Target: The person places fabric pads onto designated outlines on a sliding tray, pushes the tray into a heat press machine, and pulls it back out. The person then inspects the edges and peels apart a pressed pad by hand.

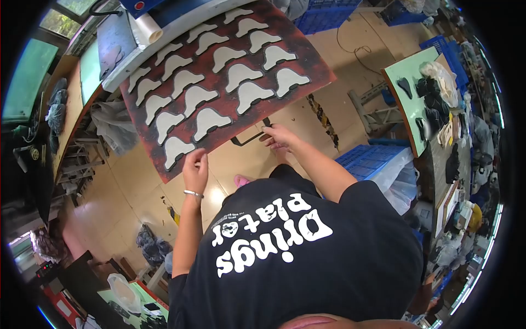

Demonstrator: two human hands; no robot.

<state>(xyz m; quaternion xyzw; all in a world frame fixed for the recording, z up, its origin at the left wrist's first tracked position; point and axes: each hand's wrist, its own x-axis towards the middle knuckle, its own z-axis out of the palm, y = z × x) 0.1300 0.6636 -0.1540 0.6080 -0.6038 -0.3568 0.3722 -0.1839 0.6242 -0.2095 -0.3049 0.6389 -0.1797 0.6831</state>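
Observation:
A dark red board [241, 118] lies tilted across the upper middle, with several pale grey, curved cut pieces [212, 122] with dark edges laid in rows on it. My left hand [195, 167] is at the board's near left edge, fingers curled beside the tip of the nearest cut piece [176, 150]. What its fingertips hold, if anything, is hidden. Off the board's front edge sticks a black bar handle [249, 138]. My right hand [280, 137] is closed at the right end of this handle, its lower fingers curled beneath.
Behind the board stands a machine with a pale ledge [118, 77] and a blue housing [164, 6]. Blue crates [370, 159] stand at right beside a green-topped table [408, 109] bearing dark pieces and bags. Clear plastic bags [114, 123] hang at left. Yellow-black tape [323, 122] marks the floor.

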